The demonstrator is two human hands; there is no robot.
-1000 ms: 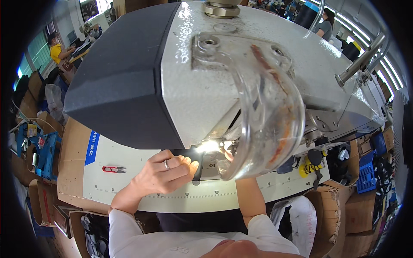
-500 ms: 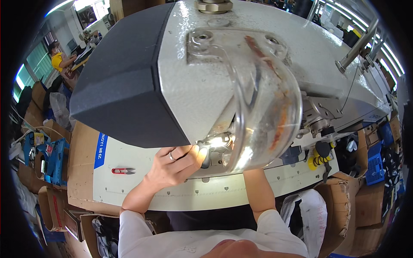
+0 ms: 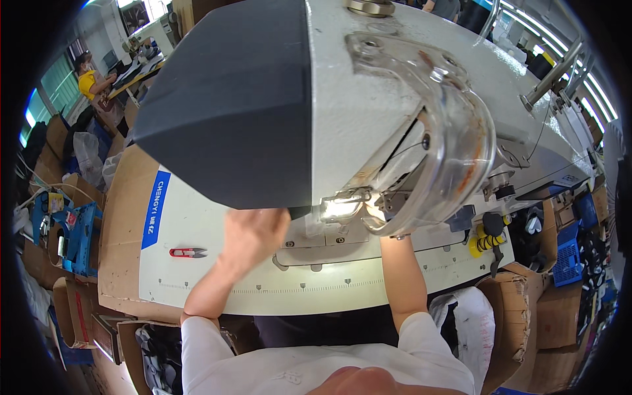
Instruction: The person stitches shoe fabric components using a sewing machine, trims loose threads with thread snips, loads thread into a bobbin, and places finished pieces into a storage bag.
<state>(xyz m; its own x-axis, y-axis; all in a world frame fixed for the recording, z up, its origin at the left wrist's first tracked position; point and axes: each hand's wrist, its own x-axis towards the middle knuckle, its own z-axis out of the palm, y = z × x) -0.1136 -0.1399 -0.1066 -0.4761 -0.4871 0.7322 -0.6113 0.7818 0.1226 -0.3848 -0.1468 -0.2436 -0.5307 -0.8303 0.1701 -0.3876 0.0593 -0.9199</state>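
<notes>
A large sewing machine with a dark front cover fills the middle of the view. My left hand is smeared by motion at the lower edge of that cover, its fingers curled and partly hidden. Right beside the fingertips shows a small dark piece; whether they grip it is unclear. A lamp lights the needle area behind the curved clear guard. My right forearm reaches in beneath this guard, which hides the hand. Metal plates lie in the table below the needle.
Red-handled thread snips lie on the white table, left of my forearm. A yellow and black object stands at the right. Cardboard boxes flank me, and a white cloth hangs near my right elbow. Another person sits far left.
My left hand has moved left, away from the needle area, with the dark piece less visible. My view has shifted, so the machine appears farther right and more of the needle area shows.
</notes>
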